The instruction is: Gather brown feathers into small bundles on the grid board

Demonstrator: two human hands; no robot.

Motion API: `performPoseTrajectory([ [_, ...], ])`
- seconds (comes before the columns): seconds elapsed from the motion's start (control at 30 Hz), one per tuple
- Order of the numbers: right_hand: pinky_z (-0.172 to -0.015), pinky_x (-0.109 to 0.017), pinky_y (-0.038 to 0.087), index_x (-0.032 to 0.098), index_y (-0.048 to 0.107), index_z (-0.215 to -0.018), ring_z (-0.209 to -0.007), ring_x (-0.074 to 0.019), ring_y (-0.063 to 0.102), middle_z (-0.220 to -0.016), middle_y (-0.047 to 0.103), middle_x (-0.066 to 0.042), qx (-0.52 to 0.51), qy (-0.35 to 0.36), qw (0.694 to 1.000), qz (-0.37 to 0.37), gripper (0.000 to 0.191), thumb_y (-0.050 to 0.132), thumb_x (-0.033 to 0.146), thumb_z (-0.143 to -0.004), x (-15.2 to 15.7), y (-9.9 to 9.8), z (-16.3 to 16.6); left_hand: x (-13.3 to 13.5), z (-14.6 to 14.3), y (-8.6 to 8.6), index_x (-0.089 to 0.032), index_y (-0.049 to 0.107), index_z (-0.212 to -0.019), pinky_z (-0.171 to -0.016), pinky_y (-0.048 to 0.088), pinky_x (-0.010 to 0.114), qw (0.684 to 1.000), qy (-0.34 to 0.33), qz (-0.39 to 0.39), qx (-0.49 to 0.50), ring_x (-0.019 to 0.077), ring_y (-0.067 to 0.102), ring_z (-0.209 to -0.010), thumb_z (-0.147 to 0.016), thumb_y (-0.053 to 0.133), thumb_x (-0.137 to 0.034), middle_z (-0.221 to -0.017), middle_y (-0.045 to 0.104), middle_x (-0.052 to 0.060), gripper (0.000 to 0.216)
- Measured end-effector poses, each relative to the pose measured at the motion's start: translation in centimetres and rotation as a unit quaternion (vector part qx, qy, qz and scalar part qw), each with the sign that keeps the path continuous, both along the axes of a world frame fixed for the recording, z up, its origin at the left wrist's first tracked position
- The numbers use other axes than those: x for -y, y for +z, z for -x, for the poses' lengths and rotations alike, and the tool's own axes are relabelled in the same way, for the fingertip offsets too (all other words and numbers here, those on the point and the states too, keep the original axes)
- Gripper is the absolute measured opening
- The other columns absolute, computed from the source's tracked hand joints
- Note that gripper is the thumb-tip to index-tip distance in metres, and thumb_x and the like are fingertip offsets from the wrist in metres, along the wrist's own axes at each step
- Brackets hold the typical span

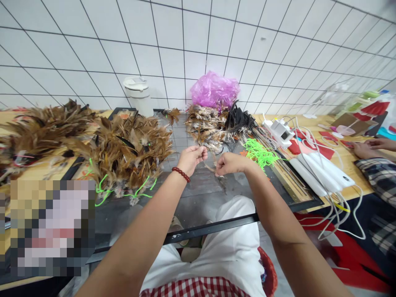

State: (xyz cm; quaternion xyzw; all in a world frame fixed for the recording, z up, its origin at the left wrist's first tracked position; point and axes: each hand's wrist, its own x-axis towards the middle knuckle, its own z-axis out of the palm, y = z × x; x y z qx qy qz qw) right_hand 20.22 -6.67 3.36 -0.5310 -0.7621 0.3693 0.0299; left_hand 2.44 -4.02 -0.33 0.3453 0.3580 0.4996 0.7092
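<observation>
My left hand, with a red bead bracelet on its wrist, is closed in a pinch on thin brown feathers that stick up from its fingertips. My right hand is closed beside it, pinching a curved feather that hangs between the two hands. Both hands hover over a glass-topped table. Just behind them lies a pile of loose mottled feathers. A big heap of brown feather bundles tied with green cord lies to the left.
More feather bundles lie far left. A white lidded jar and a pink plastic bag stand by the tiled wall. Green cords, thin sticks, white devices with cables sit right. Another person's hands rest far right.
</observation>
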Motion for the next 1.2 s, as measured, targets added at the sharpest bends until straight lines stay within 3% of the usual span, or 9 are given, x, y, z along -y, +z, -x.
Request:
performPoseTrajectory([
  [0.1, -0.054, -0.023, 0.035, 0.015, 0.064, -0.063, -0.053, -0.0082, 0.045, -0.056, 0.057, 0.003, -0.217, -0.058, 0.974, -0.028, 0.027, 0.070, 0.041, -0.065, -0.4, -0.6, 0.6, 0.1, 0.1, 0.2, -0.007, 0.061, -0.072, -0.069, 0.052, 0.026, 1.000, 0.006, 0.007, 0.010, 0.0096, 0.062, -0.061, -0.079, 0.063, -0.011, -0.068, 0.064, 0.005, 0.008],
  [0.2, -0.052, -0.022, 0.036, 0.017, 0.060, -0.067, -0.052, -0.0073, 0.044, -0.059, 0.056, 0.003, -0.404, -0.207, 0.888, -0.070, 0.035, 0.073, 0.049, -0.062, -1.1, -1.4, 1.2, 0.1, 0.3, 0.6, -0.008, 0.061, -0.073, -0.070, 0.054, 0.027, 1.000, -0.001, 0.026, 0.007, 0.0111, 0.064, -0.063, -0.079, 0.063, -0.011, -0.071, 0.067, 0.007, 0.007],
  [0.27, -0.052, -0.022, 0.036, 0.017, 0.058, -0.067, -0.053, -0.0071, 0.045, -0.061, 0.057, 0.003, -0.453, -0.258, 0.850, -0.079, 0.037, 0.076, 0.049, -0.059, -1.6, -2.1, 1.7, 0.2, 0.3, 0.7, -0.007, 0.062, -0.076, -0.070, 0.054, 0.028, 0.999, -0.018, 0.031, -0.006, 0.0122, 0.066, -0.064, -0.079, 0.063, -0.011, -0.072, 0.068, 0.009, 0.005],
  [0.33, -0.053, -0.022, 0.036, 0.017, 0.058, -0.066, -0.053, -0.0072, 0.044, -0.061, 0.056, 0.003, -0.466, -0.265, 0.838, -0.097, 0.037, 0.077, 0.049, -0.058, -1.8, -2.7, 2.2, 0.2, 0.4, 0.8, -0.007, 0.064, -0.078, -0.069, 0.055, 0.028, 0.999, -0.036, 0.029, -0.018, 0.0135, 0.067, -0.065, -0.079, 0.064, -0.012, -0.073, 0.069, 0.010, 0.006],
  [0.6, -0.064, -0.024, 0.039, 0.016, 0.065, -0.068, -0.062, -0.0082, 0.046, -0.064, 0.057, 0.003, -0.476, -0.251, 0.827, -0.164, 0.030, 0.078, 0.042, -0.059, -1.7, -3.8, 3.6, 0.5, 0.5, 0.9, -0.006, 0.065, -0.074, -0.057, 0.053, 0.024, 0.994, -0.088, 0.016, -0.061, 0.0108, 0.063, -0.055, -0.078, 0.066, -0.013, -0.068, 0.067, 0.008, 0.008],
  [0.9, -0.055, -0.023, 0.038, 0.016, 0.063, -0.065, -0.055, -0.0088, 0.046, -0.058, 0.055, 0.002, -0.444, -0.200, 0.872, -0.055, 0.035, 0.077, 0.048, -0.059, -1.5, -3.3, 2.6, 0.5, 0.8, 0.7, -0.008, 0.066, -0.067, -0.048, 0.049, 0.020, 0.974, -0.180, -0.019, -0.132, 0.0096, 0.058, -0.049, -0.070, 0.075, -0.019, -0.057, 0.063, 0.006, 0.014],
  [1.0, -0.054, -0.024, 0.037, 0.017, 0.060, -0.063, -0.054, -0.0088, 0.045, -0.057, 0.054, 0.003, -0.450, -0.193, 0.870, -0.066, 0.038, 0.076, 0.051, -0.059, -1.5, -3.0, 2.5, 0.5, 0.8, 0.6, -0.008, 0.067, -0.069, -0.046, 0.047, 0.020, 0.972, -0.195, -0.028, -0.128, 0.0094, 0.057, -0.048, -0.069, 0.075, -0.020, -0.056, 0.062, 0.005, 0.015],
  [1.1, -0.052, -0.023, 0.033, 0.018, 0.058, -0.065, -0.050, -0.0074, 0.038, -0.054, 0.047, 0.005, -0.438, -0.250, 0.852, -0.143, 0.041, 0.071, 0.056, -0.062, -1.7, -2.4, 1.7, 0.4, 0.7, 0.5, -0.009, 0.066, -0.073, -0.047, 0.046, 0.019, 0.985, -0.148, -0.032, -0.081, 0.0086, 0.058, -0.050, -0.071, 0.074, -0.022, -0.060, 0.063, 0.004, 0.016],
  [1.2, -0.052, -0.024, 0.030, 0.016, 0.061, -0.063, -0.051, -0.0075, 0.035, -0.053, 0.047, 0.004, -0.265, -0.265, 0.908, -0.188, 0.039, 0.069, 0.055, -0.064, -1.6, -1.4, 0.2, 0.2, 0.6, 0.5, -0.009, 0.065, -0.077, -0.051, 0.048, 0.019, 0.997, -0.068, -0.009, -0.029, 0.0089, 0.060, -0.055, -0.076, 0.069, -0.020, -0.066, 0.065, 0.004, 0.012],
])
